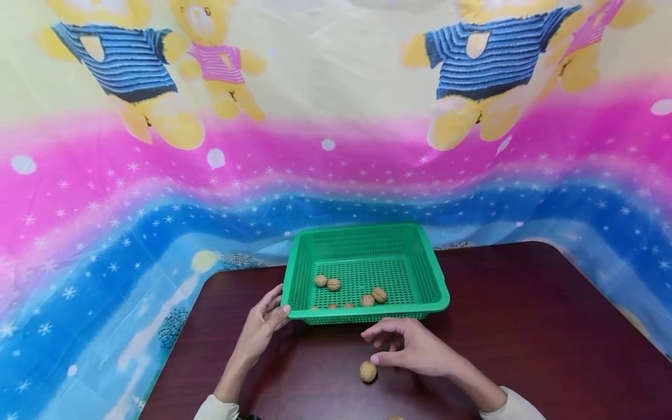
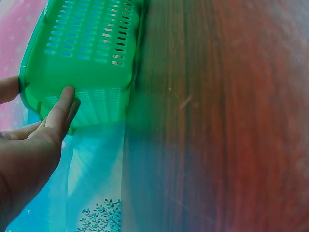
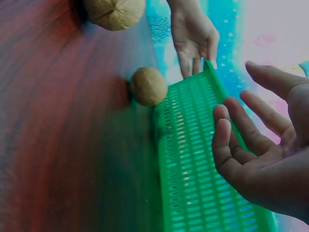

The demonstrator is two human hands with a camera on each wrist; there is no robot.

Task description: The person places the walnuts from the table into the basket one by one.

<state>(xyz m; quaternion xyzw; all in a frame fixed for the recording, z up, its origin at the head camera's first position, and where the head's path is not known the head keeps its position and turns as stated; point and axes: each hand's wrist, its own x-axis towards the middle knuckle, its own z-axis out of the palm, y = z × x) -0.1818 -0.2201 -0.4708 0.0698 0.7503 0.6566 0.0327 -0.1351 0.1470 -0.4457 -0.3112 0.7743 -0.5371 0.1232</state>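
Observation:
A green plastic basket (image 1: 362, 313) with slotted walls stands on the table, several walnuts (image 1: 379, 295) lying inside near its front and left. At its front left corner, my left hand (image 1: 261, 326) grips the rim. The left wrist view shows the thumb over the rim and the fingers against the outer wall of the basket (image 2: 72, 72). My right hand (image 1: 415, 348) hovers in front of the basket, fingers loosely bent and holding nothing. Close below its thumb, a walnut (image 1: 368, 371) sits on the table. Another walnut (image 3: 116, 12) lies nearer the person, barely showing at the head view's bottom edge.
The dark red-brown table (image 1: 514, 326) has a glossy wood grain. Behind it hangs a colourful cloth (image 1: 325, 163) printed with bears and snowflakes, close to the basket's back. The cloth also runs along the table's left and right sides.

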